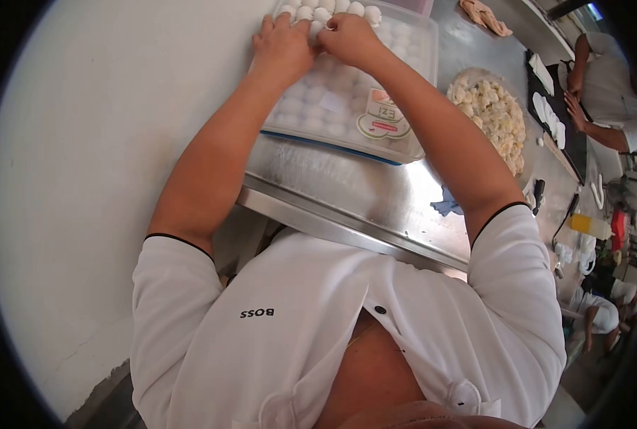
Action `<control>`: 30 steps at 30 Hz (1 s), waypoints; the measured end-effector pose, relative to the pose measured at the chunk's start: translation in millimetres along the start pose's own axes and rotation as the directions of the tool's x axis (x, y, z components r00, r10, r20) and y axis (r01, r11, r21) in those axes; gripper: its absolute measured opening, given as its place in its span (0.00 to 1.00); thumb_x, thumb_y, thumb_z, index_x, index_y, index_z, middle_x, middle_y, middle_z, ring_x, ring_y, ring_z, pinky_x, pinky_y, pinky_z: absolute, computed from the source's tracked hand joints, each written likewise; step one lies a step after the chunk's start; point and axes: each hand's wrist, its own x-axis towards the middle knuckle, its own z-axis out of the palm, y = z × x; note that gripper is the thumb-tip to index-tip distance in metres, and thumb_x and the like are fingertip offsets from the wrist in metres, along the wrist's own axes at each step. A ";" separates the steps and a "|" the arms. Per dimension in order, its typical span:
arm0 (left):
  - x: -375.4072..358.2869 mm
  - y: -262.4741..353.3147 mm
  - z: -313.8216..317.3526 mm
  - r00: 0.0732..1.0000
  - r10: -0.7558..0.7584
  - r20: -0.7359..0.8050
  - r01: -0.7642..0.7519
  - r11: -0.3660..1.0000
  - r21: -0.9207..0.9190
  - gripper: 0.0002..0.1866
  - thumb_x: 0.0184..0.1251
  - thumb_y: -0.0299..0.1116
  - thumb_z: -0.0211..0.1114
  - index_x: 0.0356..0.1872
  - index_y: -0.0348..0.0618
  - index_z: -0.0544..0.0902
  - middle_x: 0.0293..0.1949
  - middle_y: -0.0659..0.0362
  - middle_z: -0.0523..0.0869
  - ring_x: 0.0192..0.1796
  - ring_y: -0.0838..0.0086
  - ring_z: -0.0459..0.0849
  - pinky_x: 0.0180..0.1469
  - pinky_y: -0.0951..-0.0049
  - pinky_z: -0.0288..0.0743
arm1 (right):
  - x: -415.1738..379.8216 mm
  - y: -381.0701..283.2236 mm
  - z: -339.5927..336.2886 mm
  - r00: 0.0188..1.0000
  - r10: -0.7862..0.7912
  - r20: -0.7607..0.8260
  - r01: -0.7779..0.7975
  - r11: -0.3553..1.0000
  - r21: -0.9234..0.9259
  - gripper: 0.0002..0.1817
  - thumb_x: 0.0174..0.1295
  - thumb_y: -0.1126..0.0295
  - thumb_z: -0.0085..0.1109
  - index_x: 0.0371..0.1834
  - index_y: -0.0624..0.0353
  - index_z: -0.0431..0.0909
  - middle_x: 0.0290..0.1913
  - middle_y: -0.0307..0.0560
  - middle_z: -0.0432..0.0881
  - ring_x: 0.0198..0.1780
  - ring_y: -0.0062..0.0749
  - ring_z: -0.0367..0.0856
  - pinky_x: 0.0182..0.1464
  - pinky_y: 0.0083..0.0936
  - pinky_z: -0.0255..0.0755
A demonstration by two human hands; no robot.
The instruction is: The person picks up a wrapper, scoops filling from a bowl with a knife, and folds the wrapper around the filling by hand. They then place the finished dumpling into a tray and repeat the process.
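Observation:
My left hand [284,46] and my right hand [348,40] meet at the far side of a clear lidded plastic box [422,93]. Their curled fingers close on a white dough ball [316,28] between them, partly hidden by the fingers. Several more white dough balls [356,9] sit in rows on top of the box, just beyond my hands. Through the translucent lid, many similar round white shapes show in rows. A printed label [384,121] marks the box's near right corner.
The box stands on a steel table [332,179] beside a pale wall [111,93]. To the right lie a container of pale yellowish pieces [493,114], a blue cloth [447,203], a yellow-filled bottle [590,227] and a tan cloth [486,16]. A co-worker [604,86] stands at a black board.

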 end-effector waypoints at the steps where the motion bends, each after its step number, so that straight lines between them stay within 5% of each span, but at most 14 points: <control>1: -0.1 1.1 0.3 1.000 -0.017 0.022 0.017 0.999 0.032 0.26 0.61 0.46 0.69 0.60 0.53 0.79 0.67 0.48 0.71 0.70 0.42 0.63 0.65 0.41 0.64 | -0.4 -0.9 -4.4 1.000 -0.002 0.004 0.002 1.000 0.000 0.17 0.53 0.63 0.57 0.34 0.68 0.84 0.36 0.64 0.85 0.41 0.55 0.84 0.45 0.41 0.77; 4: 0.6 1.5 3.0 1.000 -0.006 -0.013 0.006 1.000 0.028 0.25 0.60 0.46 0.70 0.58 0.51 0.81 0.66 0.47 0.72 0.69 0.42 0.65 0.64 0.40 0.65 | -0.2 -0.6 -8.2 0.999 0.037 0.028 -0.034 0.995 -0.090 0.20 0.52 0.62 0.58 0.39 0.70 0.83 0.36 0.66 0.85 0.40 0.53 0.85 0.44 0.40 0.78; 7: 0.8 2.9 7.5 0.997 -0.030 -0.065 0.032 0.999 0.021 0.26 0.60 0.46 0.70 0.59 0.50 0.79 0.65 0.47 0.72 0.69 0.42 0.65 0.63 0.38 0.64 | 3.0 2.6 0.9 0.989 0.063 -0.136 -0.062 0.998 0.008 0.21 0.53 0.63 0.57 0.42 0.72 0.81 0.37 0.68 0.84 0.40 0.53 0.85 0.44 0.40 0.78; 9: 0.1 1.9 10.3 0.995 -0.028 -0.093 0.028 1.000 0.001 0.27 0.60 0.45 0.69 0.60 0.50 0.78 0.65 0.47 0.72 0.69 0.42 0.65 0.63 0.38 0.64 | 4.0 0.3 9.4 0.981 0.143 -0.134 -0.096 0.947 0.306 0.21 0.54 0.65 0.55 0.45 0.74 0.79 0.39 0.69 0.84 0.41 0.54 0.85 0.45 0.39 0.78; 13: 1.3 -1.4 10.4 0.996 -0.006 -0.087 0.006 1.000 -0.002 0.27 0.59 0.40 0.68 0.62 0.52 0.76 0.65 0.48 0.72 0.69 0.42 0.65 0.63 0.37 0.63 | 8.2 -7.4 30.8 0.973 0.092 -0.211 -0.020 0.947 0.321 0.20 0.55 0.67 0.54 0.43 0.75 0.79 0.39 0.69 0.84 0.41 0.54 0.84 0.44 0.38 0.78; 19: 1.6 -3.5 13.7 0.992 0.024 -0.125 -0.027 0.999 -0.023 0.22 0.61 0.40 0.66 0.56 0.47 0.79 0.61 0.48 0.74 0.68 0.41 0.64 0.61 0.37 0.63 | 9.0 -4.9 25.2 0.993 0.074 -0.095 -0.031 0.919 0.393 0.19 0.55 0.68 0.53 0.45 0.72 0.79 0.42 0.69 0.83 0.42 0.54 0.84 0.44 0.38 0.77; 22: 2.3 0.2 8.5 0.999 -0.028 -0.024 0.029 0.999 0.016 0.28 0.59 0.43 0.69 0.61 0.52 0.78 0.67 0.48 0.71 0.70 0.43 0.63 0.65 0.39 0.61 | -1.9 -3.5 1.9 0.990 0.120 0.078 -0.141 0.903 0.406 0.19 0.58 0.69 0.53 0.49 0.69 0.79 0.43 0.57 0.84 0.44 0.40 0.82 0.47 0.30 0.75; 25: 0.2 2.2 2.0 1.000 -0.028 -0.010 0.028 1.000 -0.004 0.30 0.58 0.47 0.69 0.62 0.49 0.77 0.67 0.47 0.70 0.70 0.44 0.62 0.65 0.39 0.61 | -13.0 1.6 -10.6 0.979 0.151 -0.136 -0.134 0.983 0.127 0.22 0.59 0.68 0.53 0.55 0.69 0.77 0.48 0.59 0.84 0.50 0.43 0.83 0.52 0.30 0.74; 27: 0.7 3.8 1.0 0.999 -0.038 -0.032 0.037 0.999 -0.031 0.32 0.57 0.49 0.70 0.62 0.48 0.76 0.67 0.47 0.70 0.70 0.44 0.62 0.65 0.39 0.61 | -12.9 16.5 -15.2 0.877 0.080 -0.474 -0.089 0.996 0.005 0.17 0.57 0.64 0.55 0.42 0.68 0.80 0.42 0.65 0.84 0.46 0.56 0.83 0.48 0.42 0.76; 28: 0.1 3.4 2.8 0.998 -0.044 -0.053 0.041 0.998 -0.054 0.33 0.57 0.51 0.70 0.62 0.46 0.76 0.67 0.47 0.70 0.70 0.44 0.62 0.65 0.39 0.61 | -12.8 18.1 -20.9 0.879 0.079 -0.471 -0.089 0.996 0.002 0.17 0.57 0.64 0.55 0.42 0.68 0.80 0.42 0.65 0.84 0.46 0.56 0.83 0.48 0.42 0.76; 30: 1.0 2.2 4.7 0.997 -0.035 -0.071 0.030 0.997 -0.073 0.33 0.56 0.49 0.71 0.61 0.45 0.76 0.65 0.47 0.71 0.70 0.43 0.62 0.64 0.37 0.61 | -10.7 20.0 -32.5 0.889 0.302 -0.344 -0.280 0.953 0.112 0.24 0.61 0.64 0.53 0.58 0.68 0.76 0.53 0.64 0.82 0.54 0.49 0.82 0.55 0.33 0.74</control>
